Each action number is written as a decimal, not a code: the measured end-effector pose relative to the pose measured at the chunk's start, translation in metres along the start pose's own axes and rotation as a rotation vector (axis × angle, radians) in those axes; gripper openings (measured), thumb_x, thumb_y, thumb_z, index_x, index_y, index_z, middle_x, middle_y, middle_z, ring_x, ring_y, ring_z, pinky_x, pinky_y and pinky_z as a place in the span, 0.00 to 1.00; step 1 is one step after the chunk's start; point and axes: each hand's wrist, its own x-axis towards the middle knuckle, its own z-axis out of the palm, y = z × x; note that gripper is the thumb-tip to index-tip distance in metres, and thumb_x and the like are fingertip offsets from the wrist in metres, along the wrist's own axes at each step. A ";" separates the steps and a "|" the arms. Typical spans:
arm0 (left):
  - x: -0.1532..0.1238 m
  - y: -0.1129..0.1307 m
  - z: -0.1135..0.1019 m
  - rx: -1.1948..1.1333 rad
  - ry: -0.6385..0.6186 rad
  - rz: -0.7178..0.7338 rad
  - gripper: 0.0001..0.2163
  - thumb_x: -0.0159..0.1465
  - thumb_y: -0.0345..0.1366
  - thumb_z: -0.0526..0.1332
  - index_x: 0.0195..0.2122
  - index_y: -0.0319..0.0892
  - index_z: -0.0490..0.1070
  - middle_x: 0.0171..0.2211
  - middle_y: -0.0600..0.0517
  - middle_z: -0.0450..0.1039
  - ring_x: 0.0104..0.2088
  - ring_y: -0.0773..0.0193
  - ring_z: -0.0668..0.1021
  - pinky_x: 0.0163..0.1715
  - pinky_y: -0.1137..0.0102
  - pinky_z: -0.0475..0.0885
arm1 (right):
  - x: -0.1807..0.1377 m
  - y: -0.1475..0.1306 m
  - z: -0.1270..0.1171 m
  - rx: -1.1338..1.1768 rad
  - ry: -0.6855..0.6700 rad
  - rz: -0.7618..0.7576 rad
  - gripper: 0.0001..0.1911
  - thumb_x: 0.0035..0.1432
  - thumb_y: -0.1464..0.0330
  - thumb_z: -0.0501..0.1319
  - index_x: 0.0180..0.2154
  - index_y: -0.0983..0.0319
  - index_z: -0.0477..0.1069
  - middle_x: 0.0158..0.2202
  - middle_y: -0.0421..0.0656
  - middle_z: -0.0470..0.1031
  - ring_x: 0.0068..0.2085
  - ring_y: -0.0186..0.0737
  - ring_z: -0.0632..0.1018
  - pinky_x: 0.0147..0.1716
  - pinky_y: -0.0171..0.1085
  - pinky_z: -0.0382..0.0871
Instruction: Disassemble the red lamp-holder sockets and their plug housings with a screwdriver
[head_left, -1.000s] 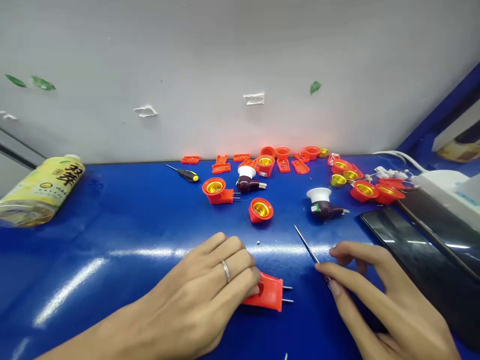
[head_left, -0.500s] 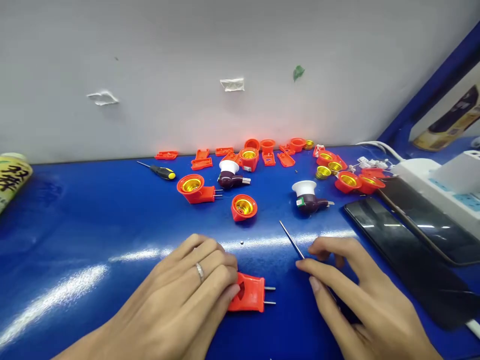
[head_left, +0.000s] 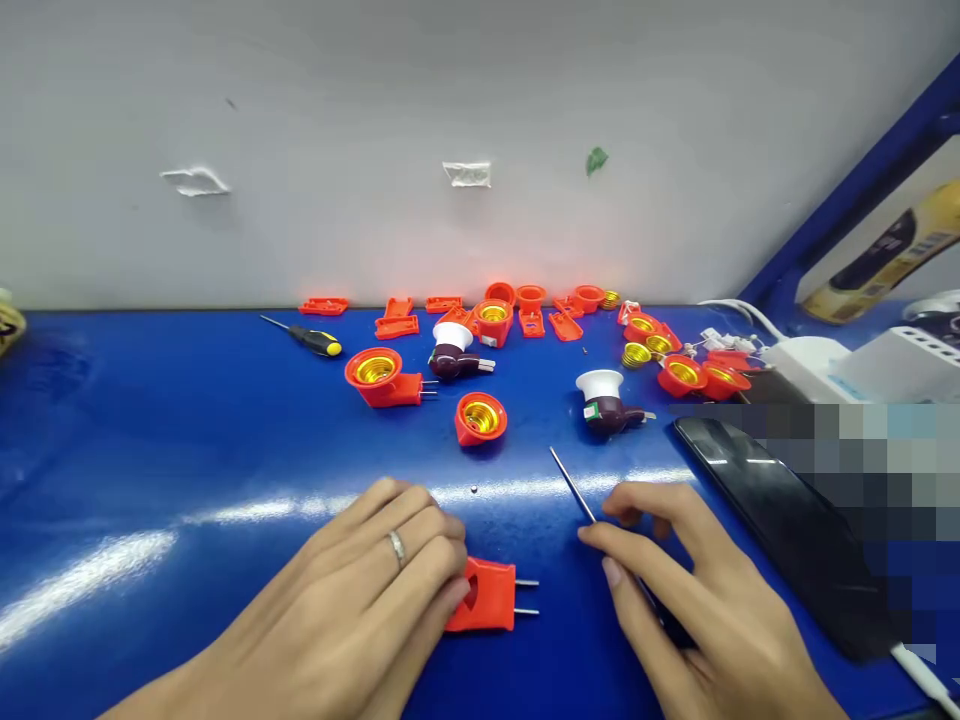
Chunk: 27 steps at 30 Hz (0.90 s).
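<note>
My left hand (head_left: 375,590) is closed over a red plug-in lamp socket (head_left: 491,597) held on the blue table. Its two metal prongs point right; the rest lies hidden under my fingers. In my right hand (head_left: 675,590) is a screwdriver (head_left: 574,487), gripped between thumb and fingers, its thin metal shaft pointing up and left. The handle is mostly hidden beneath the palm. A tiny metal piece, perhaps a screw (head_left: 474,489), lies just beyond my left hand. Farther off sits a red socket cup (head_left: 481,418) with a gold threaded lining.
Behind are an assembled red socket (head_left: 382,378), two brown-and-white sockets (head_left: 452,352) (head_left: 609,405) and a yellow-black screwdriver (head_left: 315,341). Red shells and gold sleeves line the wall. On the right lie a black phone (head_left: 780,530) and a white power strip (head_left: 814,358); pixelation covers part there.
The camera view has shifted slightly, so the tabletop things appear a little farther left. Both hands keep their holds, with no clear movement relative to the table.
</note>
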 end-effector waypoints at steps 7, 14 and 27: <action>0.003 0.001 -0.002 -0.063 -0.071 -0.026 0.10 0.72 0.24 0.51 0.44 0.40 0.70 0.36 0.50 0.76 0.38 0.59 0.77 0.42 0.63 0.70 | -0.003 0.000 0.000 0.046 -0.031 -0.006 0.12 0.67 0.75 0.55 0.48 0.61 0.73 0.50 0.47 0.68 0.50 0.36 0.74 0.48 0.34 0.72; 0.002 0.003 -0.001 -0.136 -0.005 0.006 0.10 0.71 0.22 0.52 0.39 0.40 0.68 0.37 0.48 0.76 0.37 0.61 0.77 0.37 0.65 0.71 | -0.004 0.000 0.002 0.124 -0.055 -0.044 0.15 0.65 0.79 0.56 0.50 0.62 0.69 0.49 0.46 0.67 0.51 0.37 0.71 0.50 0.36 0.70; 0.004 0.005 -0.001 -0.139 0.005 -0.018 0.07 0.72 0.24 0.54 0.40 0.39 0.69 0.37 0.49 0.77 0.36 0.61 0.77 0.36 0.64 0.70 | 0.010 -0.034 0.008 0.044 -0.160 -0.078 0.18 0.66 0.57 0.61 0.51 0.62 0.70 0.50 0.48 0.75 0.49 0.49 0.77 0.45 0.47 0.76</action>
